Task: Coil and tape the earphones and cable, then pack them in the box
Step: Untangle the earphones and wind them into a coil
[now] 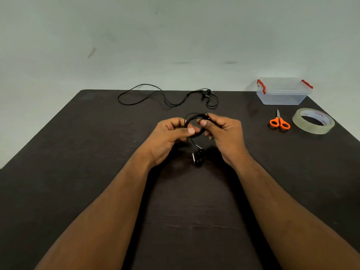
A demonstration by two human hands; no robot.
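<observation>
Both forearms reach forward from the lower corners of the view and converge over the middle of the dark bench (78,191), wrists slightly raised so the hands meet just above its surface. The left hand (169,137) is turned with its thumb uppermost, its fingers (191,130) curled inward and pinching the near left side of a small black coil of earphone wire (194,123). The right hand (224,133) faces it, knuckles outward, thumb and forefinger clamped on the right side of the same coil, so the loop is held between the two hands. From the bottom of the coil a short tail of wire hangs down, ending in the earbuds (198,158), which lie just below the hands; whether they touch the bench cannot be told. A second black cable (165,98) lies loose and uncoiled along the far edge of the bench, well apart from the hands. At the far right corner stands a clear plastic box (282,94) with red clips, its lid on. Nearer, to the right, lie orange-handled scissors (279,121) and, just beside them, a roll of clear tape (313,121) lying flat.
</observation>
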